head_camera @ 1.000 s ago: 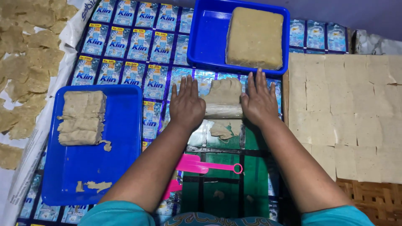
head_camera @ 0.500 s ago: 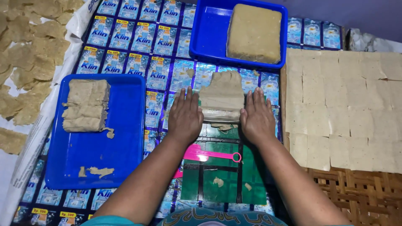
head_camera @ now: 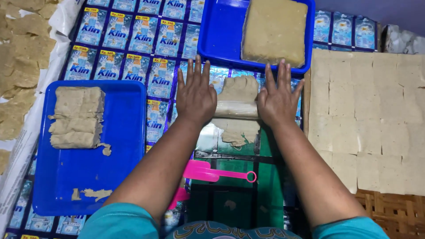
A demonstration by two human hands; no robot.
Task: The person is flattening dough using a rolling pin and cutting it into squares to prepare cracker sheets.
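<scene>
Head view: both hands (head_camera: 197, 95) press roller (head_camera: 236, 109), lying left-to-right, on dough (head_camera: 239, 88).

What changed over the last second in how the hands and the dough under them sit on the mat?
Both hands, left hand and right hand, pushed the rolling pin forward, away from the person. The dough sheet now trails out behind the pin towards the person, flatter and longer. Nothing was picked up or let go. The pink spatula, the two blue trays and the cut squares stayed put.
</scene>
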